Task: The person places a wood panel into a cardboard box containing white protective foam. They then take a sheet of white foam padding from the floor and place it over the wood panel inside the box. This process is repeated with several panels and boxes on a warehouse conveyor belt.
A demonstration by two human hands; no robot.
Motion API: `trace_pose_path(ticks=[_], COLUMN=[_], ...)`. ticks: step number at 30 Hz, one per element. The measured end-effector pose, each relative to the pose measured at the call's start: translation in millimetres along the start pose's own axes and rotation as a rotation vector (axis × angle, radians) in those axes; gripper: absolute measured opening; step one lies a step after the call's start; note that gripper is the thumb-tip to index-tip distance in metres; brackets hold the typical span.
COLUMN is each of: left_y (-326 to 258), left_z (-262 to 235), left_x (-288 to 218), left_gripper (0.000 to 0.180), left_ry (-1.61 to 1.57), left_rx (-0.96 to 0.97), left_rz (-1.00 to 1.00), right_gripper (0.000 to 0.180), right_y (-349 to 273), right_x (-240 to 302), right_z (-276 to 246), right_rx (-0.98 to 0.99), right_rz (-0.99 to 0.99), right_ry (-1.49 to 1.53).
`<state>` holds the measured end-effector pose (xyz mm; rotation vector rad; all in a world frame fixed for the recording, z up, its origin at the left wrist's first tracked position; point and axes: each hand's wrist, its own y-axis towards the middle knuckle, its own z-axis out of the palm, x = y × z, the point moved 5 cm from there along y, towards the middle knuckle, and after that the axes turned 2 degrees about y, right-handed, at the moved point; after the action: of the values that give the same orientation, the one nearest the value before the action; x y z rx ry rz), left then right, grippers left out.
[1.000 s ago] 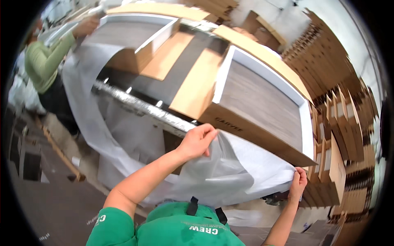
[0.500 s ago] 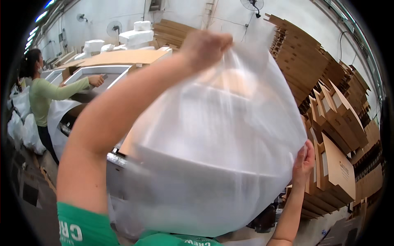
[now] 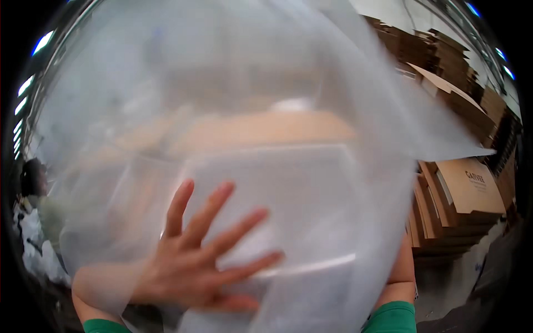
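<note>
At the far left I pick out a co-worker (image 3: 36,176), dim and blurred, with white bags (image 3: 50,258) on the near side. Next comes the left hand (image 3: 194,263), its fingers spread wide and closed on nothing that I can see; it shows through the translucent sheet (image 3: 311,211), though I cannot tell whether they touch. The sheet fills the middle of my view, lifted close to the camera, with a pale-edged box (image 3: 311,146) and a tan board (image 3: 266,127) blurred on its far side. To handle it well, I would keep those fingers flat and press with the palm rather than poke, since film this thin probably creases and snags easily. On the right, the right forearm (image 3: 400,272) runs up behind the sheet; the right hand is hidden, so I cannot tell whether it grips, but a steady hold there would likely help. A loose corner (image 3: 444,139) points right, in front of the cartons (image 3: 472,202); I would keep it off their edges.
</note>
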<state>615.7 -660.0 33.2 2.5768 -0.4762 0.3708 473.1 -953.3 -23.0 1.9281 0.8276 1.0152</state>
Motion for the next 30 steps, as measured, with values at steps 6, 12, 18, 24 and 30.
trace_pose_path(ticks=[6,12,18,24,30], left_y=[3.1,-35.8,-90.4,-100.4,-81.8], left_z=[143.9,304.0,431.9,516.6,528.8], left_x=[139.5,246.2,257.6,275.6,287.1], left_gripper=[0.051,0.045,0.037,0.044,0.06], left_ry=[0.269,0.348,0.116,-0.142,-0.22], left_rx=[0.066,0.267,0.766,0.71,0.806], left_rz=[-0.161,-0.255,-0.42,-0.685,-0.865], right_gripper=[0.026,0.038,0.035,0.04,0.058], right_y=[-1.0,-66.6,-138.6,-154.9,-117.2], right_x=[-49.7,-107.3,-183.2,-262.3,-201.9], right_z=[80.8,218.7,318.4,351.1,330.7], right_rx=[0.399,0.497,0.771,1.036,1.046], right_rz=[0.199,0.239,0.327,0.598,0.197], right_ry=[-0.369,-0.404,-0.473,-0.525,-0.819])
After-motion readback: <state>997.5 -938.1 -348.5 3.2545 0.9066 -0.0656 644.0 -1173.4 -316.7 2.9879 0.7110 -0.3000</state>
